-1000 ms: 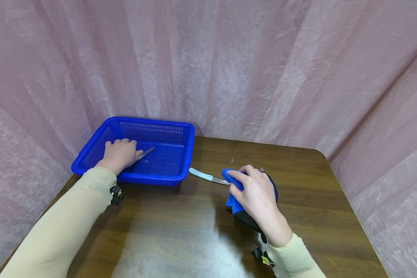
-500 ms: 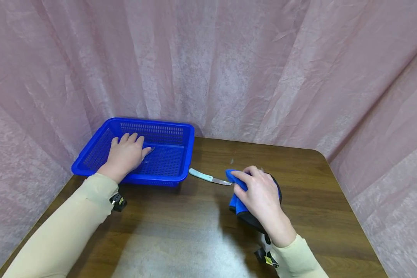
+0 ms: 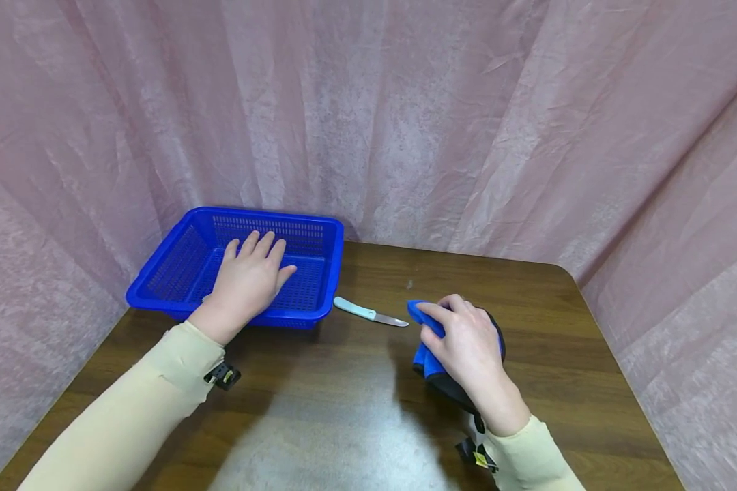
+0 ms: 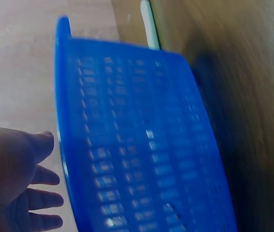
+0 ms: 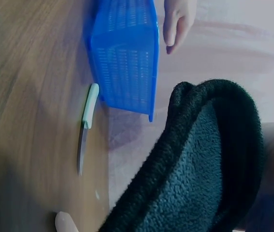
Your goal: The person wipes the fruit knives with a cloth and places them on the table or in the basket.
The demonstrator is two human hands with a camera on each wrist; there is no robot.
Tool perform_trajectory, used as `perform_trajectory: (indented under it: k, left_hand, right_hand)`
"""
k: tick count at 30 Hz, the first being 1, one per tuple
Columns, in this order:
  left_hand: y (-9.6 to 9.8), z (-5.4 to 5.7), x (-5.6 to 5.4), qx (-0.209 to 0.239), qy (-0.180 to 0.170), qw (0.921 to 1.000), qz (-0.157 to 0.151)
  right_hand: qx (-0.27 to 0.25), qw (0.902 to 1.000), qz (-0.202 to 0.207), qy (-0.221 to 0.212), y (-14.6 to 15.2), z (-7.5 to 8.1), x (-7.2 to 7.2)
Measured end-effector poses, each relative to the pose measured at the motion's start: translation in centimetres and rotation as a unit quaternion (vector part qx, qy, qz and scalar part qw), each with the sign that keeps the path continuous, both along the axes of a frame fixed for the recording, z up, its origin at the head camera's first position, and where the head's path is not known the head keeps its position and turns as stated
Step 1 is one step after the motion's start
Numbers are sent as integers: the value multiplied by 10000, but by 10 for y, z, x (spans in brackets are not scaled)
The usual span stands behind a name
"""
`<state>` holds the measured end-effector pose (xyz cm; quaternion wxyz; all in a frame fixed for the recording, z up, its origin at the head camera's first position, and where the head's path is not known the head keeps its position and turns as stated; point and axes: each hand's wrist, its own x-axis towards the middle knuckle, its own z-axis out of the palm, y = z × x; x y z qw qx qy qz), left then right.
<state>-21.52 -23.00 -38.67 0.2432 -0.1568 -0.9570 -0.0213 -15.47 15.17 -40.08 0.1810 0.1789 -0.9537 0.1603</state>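
Note:
My left hand (image 3: 248, 283) hovers over the blue plastic basket (image 3: 270, 215), palm down with fingers spread and nothing gripped. From the left wrist, the fingers (image 4: 45, 200) show beyond the basket's rim. The hand covers the spot where a knife blade lay inside. My right hand (image 3: 467, 341) holds a bunched blue cloth with black edging (image 3: 428, 360), bent fingers over it; the right wrist view shows its dark, fluffy folds. A small knife with a pale mint handle (image 3: 354, 309) lies on the table between basket and cloth, blade toward the cloth.
The brown wooden table (image 3: 319, 409) ends at pink curtains (image 3: 405, 123) behind and at the sides. A small clear fleck (image 3: 409, 284) lies near the back edge. At the bottom of the right wrist view, a pale rounded tip (image 5: 65, 223) shows.
My left hand has let go of the knife in the basket, spread its fingers and moved right. The right hand has slid slightly right with the cloth, uncovering the mint-handled knife's tip.

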Motion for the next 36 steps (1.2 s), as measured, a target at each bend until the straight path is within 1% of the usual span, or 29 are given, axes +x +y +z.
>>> perform_trajectory:
  k: [5, 9, 16, 23, 31, 36]
  left_hand:
    - [20, 1, 8, 55, 108, 9997, -216]
    - [35, -1, 13, 55, 154, 9992, -371]
    - [57, -2, 18, -45, 308, 9974, -645]
    - [78, -1, 25, -133, 288, 9958, -862]
    - [100, -8, 33, -171, 213, 9934, -1111]
    - [112, -16, 37, -167, 183, 9917, -1261]
  right_hand:
    - [-8, 10000, -52, 22, 5, 0, 0]
    - [-21, 10000, -75, 48, 9, -1, 0]
    - [-8, 9999, -143, -15, 14, -2, 0]
    - [6, 9998, -195, 13, 20, -2, 0]
    - [-4, 9996, -290, -7, 26, -5, -1]
    - [-6, 9993, -361, -109, 30, -5, -1]
